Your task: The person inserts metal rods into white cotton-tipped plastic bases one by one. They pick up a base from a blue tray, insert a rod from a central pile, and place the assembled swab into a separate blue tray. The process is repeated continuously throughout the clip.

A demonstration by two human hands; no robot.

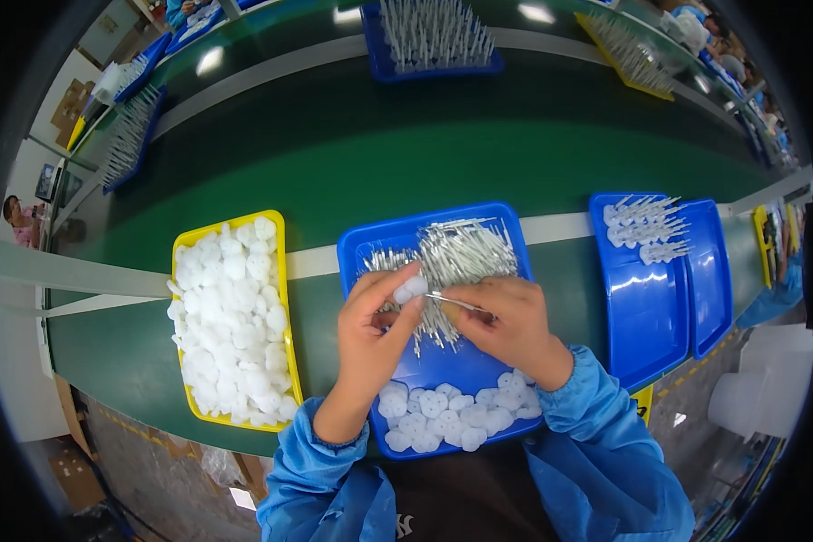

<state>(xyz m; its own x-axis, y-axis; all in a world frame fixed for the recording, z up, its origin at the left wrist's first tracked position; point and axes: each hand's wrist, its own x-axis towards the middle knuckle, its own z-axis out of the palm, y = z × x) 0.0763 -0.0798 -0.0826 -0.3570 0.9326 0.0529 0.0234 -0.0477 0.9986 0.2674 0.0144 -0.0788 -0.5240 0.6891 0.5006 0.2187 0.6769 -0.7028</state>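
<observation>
Over the middle blue tray [443,366], my left hand [369,318] pinches a small white translucent plastic disc [410,289] between thumb and fingers. My right hand [508,318] grips a thin silver rod [459,303] whose tip reaches the disc's right side; whether it is inserted cannot be made out. Under and behind my hands lies a heap of similar thin silver rods [465,253], partly hidden by my fingers. Several loose white scalloped discs [443,415] with small holes fill the tray's near end, between my forearms.
To the left stands a yellow tray [285,316] heaped with white discs. On the right, blue trays [646,307] hold discs with upright rods. Across the green table [289,163], more trays carry standing rods, including a far blue tray [438,75]. Other people are at the edges.
</observation>
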